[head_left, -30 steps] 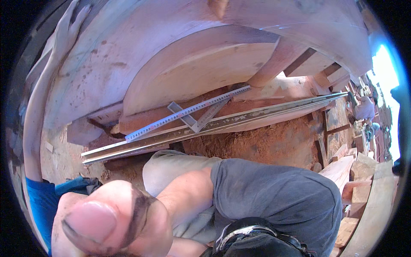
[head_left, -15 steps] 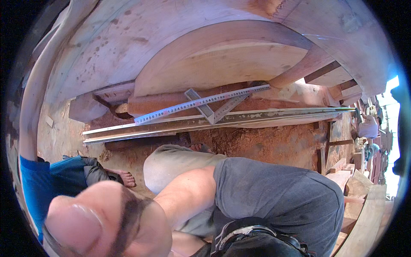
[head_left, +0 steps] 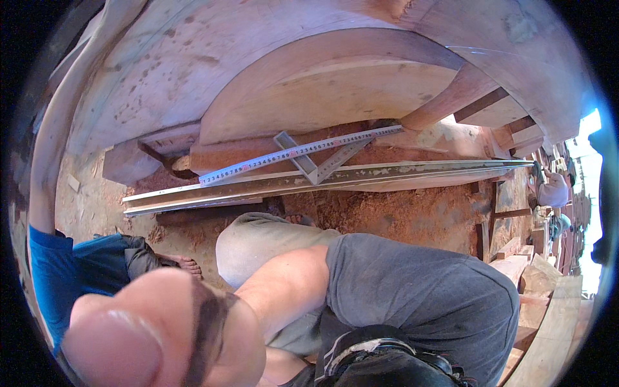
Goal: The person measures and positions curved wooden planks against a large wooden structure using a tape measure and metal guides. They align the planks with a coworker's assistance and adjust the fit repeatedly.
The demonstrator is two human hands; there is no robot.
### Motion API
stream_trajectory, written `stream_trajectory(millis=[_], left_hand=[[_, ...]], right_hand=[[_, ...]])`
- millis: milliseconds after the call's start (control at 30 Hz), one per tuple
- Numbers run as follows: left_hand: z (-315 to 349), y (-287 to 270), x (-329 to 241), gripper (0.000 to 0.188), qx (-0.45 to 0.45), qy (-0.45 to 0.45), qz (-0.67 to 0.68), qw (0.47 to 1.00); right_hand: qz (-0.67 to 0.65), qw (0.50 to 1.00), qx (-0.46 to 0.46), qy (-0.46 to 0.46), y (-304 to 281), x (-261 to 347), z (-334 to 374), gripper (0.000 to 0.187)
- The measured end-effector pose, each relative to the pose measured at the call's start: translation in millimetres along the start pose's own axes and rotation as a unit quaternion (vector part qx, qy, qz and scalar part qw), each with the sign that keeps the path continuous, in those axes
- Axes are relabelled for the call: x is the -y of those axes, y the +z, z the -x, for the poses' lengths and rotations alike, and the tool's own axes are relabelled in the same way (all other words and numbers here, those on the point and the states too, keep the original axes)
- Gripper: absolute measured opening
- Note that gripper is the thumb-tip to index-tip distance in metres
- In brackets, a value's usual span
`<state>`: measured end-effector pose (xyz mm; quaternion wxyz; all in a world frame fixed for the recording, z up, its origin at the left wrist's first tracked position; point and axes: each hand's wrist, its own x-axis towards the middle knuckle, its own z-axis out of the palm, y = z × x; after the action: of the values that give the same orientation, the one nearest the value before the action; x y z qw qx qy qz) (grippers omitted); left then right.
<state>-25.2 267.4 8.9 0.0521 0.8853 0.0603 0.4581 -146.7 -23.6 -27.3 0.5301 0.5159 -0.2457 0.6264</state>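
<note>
A hand that I take for my right hand looms large at the lower left, thumb towards the view. Its bare arm comes from a dark grey sleeve. The fingers are bent and closed; what they grip is hidden, and a dark stripe crosses the hand. Part of a second bare arm shows below, its hand out of sight. Farther off, untouched by either, a long flat metal ruler lies across a metal try square. Beneath them runs a long straight metal bar.
Big curved timber pieces fill the far side. Sawdust covers the ground. At the left stands a co-worker in a blue garment, one arm stretched upwards. Wood offcuts are piled at the right; another person is beyond. A black strapped headpiece sits at the bottom.
The whole view has shifted slightly, so the ruler and timber sit a little farther left. The large hand is slightly lower and its thumb is turned a bit; the ruler and square stay put.
</note>
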Motion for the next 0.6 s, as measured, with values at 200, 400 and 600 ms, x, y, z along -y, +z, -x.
stream_trajectory(millis=[200, 400, 600], left_hand=[[0.7, 1.5, 8.9, 0.047, 0.002, 0.040, 0.007, 0.999], [0.6, 0.7, -1.0, 0.048, -0.006, 0.020, -0.009, 1.000], [4.4, 2.8, 25.7, 0.050, -0.004, 0.013, 0.009, 1.000]], right_hand=[[0.007, 1.000, 0.001, 0.003, 1.6, 1.8, -1.1, 0.063], [-0.001, 1.000, -0.004, 0.002, 0.0, 1.6, -0.7, 0.063], [-0.004, 1.000, -0.016, -0.005, -2.5, 4.4, 0.7, 0.064]])
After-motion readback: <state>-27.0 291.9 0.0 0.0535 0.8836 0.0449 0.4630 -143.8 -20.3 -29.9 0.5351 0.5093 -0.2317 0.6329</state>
